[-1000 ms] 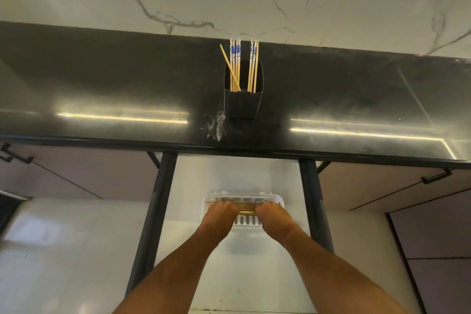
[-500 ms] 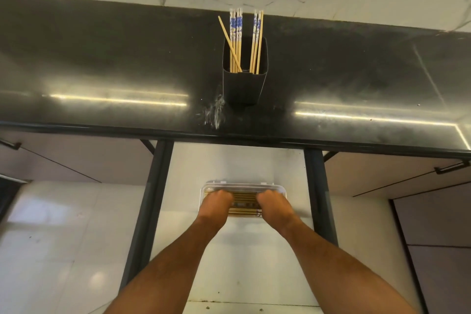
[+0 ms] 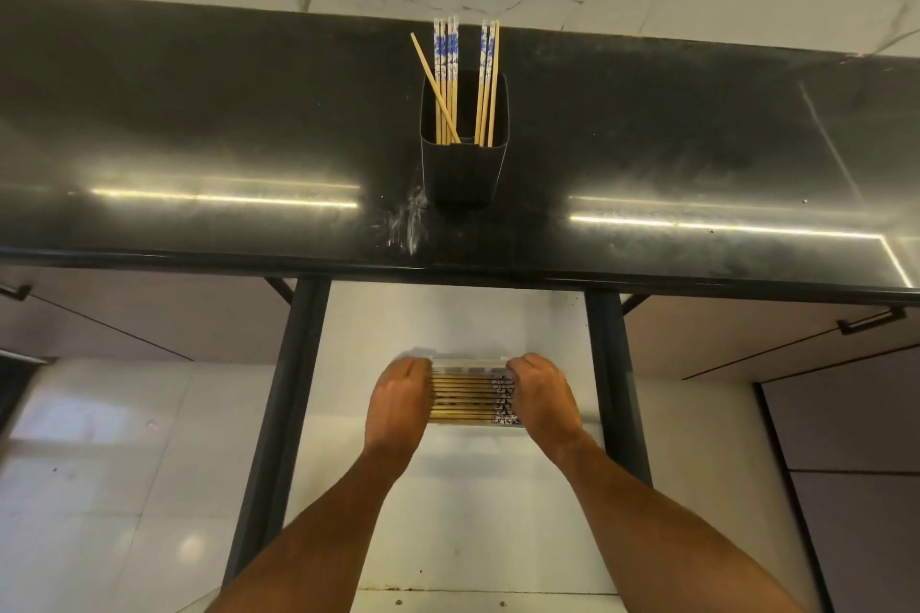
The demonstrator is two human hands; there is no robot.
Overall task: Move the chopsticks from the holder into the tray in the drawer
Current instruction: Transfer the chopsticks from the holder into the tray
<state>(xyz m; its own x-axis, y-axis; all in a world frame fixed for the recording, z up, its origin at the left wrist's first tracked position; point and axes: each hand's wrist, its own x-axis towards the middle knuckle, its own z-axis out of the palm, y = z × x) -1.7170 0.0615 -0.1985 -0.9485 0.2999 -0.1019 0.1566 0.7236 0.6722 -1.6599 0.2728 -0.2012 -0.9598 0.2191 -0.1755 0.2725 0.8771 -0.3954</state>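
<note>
Both hands are down in the open drawer [image 3: 458,503], one at each end of the tray [image 3: 470,358], squaring up the chopsticks [image 3: 463,396] that lie side by side in it. The left hand [image 3: 398,406] curls loosely over the plain tips and the right hand [image 3: 542,401] over the blue-patterned ends; neither looks clamped on any stick, though the fingers are hidden from above, so I cannot tell for sure. To do this well, press inward evenly from both ends so the sticks line up flat and parallel, without riding over one another or nudging the tray. More sticks [image 3: 465,80] stand in the black holder [image 3: 464,164] on the surface [image 3: 199,139], one leaning crosswise, so several trips likely remain.
</note>
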